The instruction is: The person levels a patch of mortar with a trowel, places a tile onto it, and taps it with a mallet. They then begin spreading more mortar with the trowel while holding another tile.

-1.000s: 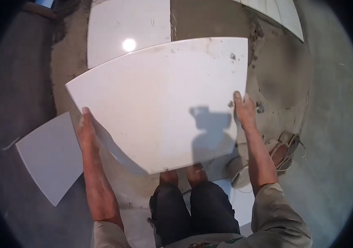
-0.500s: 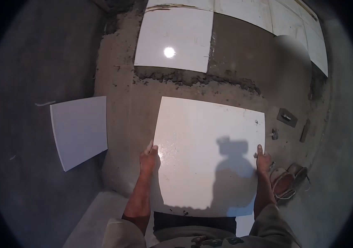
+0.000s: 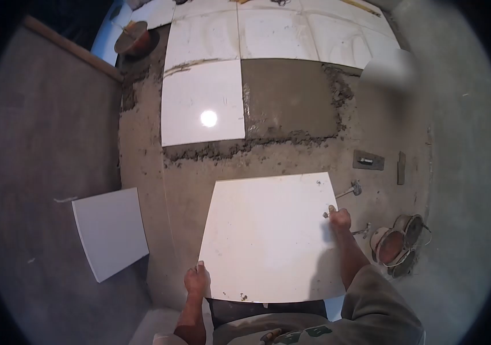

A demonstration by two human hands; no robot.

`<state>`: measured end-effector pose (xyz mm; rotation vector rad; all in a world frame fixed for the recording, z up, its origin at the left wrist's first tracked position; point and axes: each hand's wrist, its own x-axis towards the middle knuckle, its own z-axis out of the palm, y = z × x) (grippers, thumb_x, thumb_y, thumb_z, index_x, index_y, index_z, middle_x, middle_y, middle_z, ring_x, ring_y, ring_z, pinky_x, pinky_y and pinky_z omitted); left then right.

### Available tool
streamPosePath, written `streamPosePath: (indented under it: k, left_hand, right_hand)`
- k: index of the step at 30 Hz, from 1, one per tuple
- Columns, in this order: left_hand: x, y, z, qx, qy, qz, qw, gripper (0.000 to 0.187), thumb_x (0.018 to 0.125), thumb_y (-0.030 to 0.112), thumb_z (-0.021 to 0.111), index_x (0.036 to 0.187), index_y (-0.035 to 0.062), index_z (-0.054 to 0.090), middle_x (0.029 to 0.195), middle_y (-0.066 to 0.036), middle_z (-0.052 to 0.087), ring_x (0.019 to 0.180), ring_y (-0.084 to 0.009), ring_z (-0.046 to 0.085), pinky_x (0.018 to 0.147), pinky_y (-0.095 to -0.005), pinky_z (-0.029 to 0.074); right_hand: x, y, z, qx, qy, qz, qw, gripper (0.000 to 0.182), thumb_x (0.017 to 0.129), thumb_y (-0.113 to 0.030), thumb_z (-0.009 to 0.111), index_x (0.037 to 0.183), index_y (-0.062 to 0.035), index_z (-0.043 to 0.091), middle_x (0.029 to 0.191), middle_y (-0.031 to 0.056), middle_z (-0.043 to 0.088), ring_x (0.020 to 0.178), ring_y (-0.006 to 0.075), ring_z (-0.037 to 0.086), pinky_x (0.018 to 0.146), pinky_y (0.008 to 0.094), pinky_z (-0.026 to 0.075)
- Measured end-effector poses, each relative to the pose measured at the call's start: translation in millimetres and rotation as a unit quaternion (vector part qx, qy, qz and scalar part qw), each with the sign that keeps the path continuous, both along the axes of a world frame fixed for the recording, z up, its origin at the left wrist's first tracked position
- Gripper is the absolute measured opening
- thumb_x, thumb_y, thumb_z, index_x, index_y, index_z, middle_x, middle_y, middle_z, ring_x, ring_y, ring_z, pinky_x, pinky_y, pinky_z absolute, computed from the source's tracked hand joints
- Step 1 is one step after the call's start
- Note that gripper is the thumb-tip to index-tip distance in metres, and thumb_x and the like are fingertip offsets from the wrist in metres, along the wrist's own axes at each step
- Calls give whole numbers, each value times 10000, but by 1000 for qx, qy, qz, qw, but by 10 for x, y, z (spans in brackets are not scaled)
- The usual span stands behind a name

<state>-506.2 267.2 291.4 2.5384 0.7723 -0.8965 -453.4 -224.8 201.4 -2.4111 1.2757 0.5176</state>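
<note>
A large white square tile [image 3: 268, 236] is held in front of my body by its two side edges. My left hand [image 3: 195, 279] grips the left edge near its lower corner, thumb on the face. On the right edge, higher up, my right hand [image 3: 340, 217] is closed with its thumb on top. Beyond the tile lies a patch of smooth wet mortar [image 3: 291, 98], bordered on its left by a laid white tile [image 3: 202, 106] with a bright reflection.
Another white tile [image 3: 112, 236] leans at the left wall. On the right floor are a trowel [image 3: 368, 160], a narrow bar [image 3: 401, 168], a hammer [image 3: 356, 188] and buckets [image 3: 388, 245]. A bowl [image 3: 133, 39] stands at the back left. Laid tiles [image 3: 271, 34] line the back.
The view has lifted, showing more of the back floor. The held tile now tilts differently, with my left hand lower on its edge and my right hand nearer its far corner.
</note>
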Motion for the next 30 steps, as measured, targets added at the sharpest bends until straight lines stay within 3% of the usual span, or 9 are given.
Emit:
streamPosePath:
  k: [3,6,9,14,19,23,25,28,30]
  left_hand:
    - [41,-12,-11,13,12,6,1000,516,913,438,494,849,-39,683,880,-312,636,870,-480,618,782,-514,478]
    - [130,-103,133,21,20,-14,999,535,914,442,486,843,-52,679,882,-310,638,872,-477,620,788,-515,481]
    - [187,-205,120,24,24,-23,999,530,914,435,484,837,-52,679,885,-300,645,873,-473,623,791,-515,485]
    - [383,-284,-157,24,26,-77,996,491,915,408,487,842,-34,686,890,-275,659,873,-473,626,797,-518,488]
    - [705,-209,-422,-44,50,-326,943,508,935,429,444,896,-11,694,924,-257,669,872,-431,647,826,-484,503]
    - [1084,-294,-405,-10,175,-254,951,577,957,479,392,927,-16,688,939,-249,671,891,-413,647,849,-456,498]
    - [1582,-557,22,-89,304,-109,942,673,963,542,334,936,-32,684,970,-254,666,940,-417,631,883,-459,474]
    - [1635,-473,-352,-45,208,-248,945,724,964,565,296,929,-48,682,978,-261,661,945,-433,619,872,-476,466]
    - [1791,-596,-330,-58,217,-167,960,731,959,574,302,927,-49,683,979,-271,656,949,-435,618,869,-479,465]
  right_hand:
    - [-494,-459,-655,19,6,99,995,516,871,-480,561,823,30,628,830,281,638,861,462,615,822,496,476]
    - [-885,-508,-248,60,29,170,983,390,914,-372,501,913,-2,623,838,264,645,868,443,632,793,490,493]
    - [-1463,-492,39,5,128,413,902,236,913,-159,433,1062,-40,572,908,195,675,878,368,659,775,491,498]
    - [-1981,-487,111,-7,187,437,880,189,880,-161,467,975,-61,596,909,149,668,863,314,656,790,436,521]
    - [-1549,-428,295,15,228,348,909,185,860,-139,489,962,-68,626,925,139,660,860,303,660,776,429,534]
    - [-1459,-662,2,16,258,384,886,170,843,-143,517,929,-64,640,976,167,655,877,308,671,733,437,554]
    - [-946,-631,280,36,272,303,913,173,843,-149,520,933,-61,639,961,166,659,880,306,671,737,432,553]
    - [-582,-657,285,29,276,247,928,174,838,-152,530,938,-59,639,910,156,666,874,300,672,730,423,551]
    - [-544,-792,166,4,280,278,919,170,834,-149,537,939,-61,639,874,148,669,864,296,673,718,418,550]
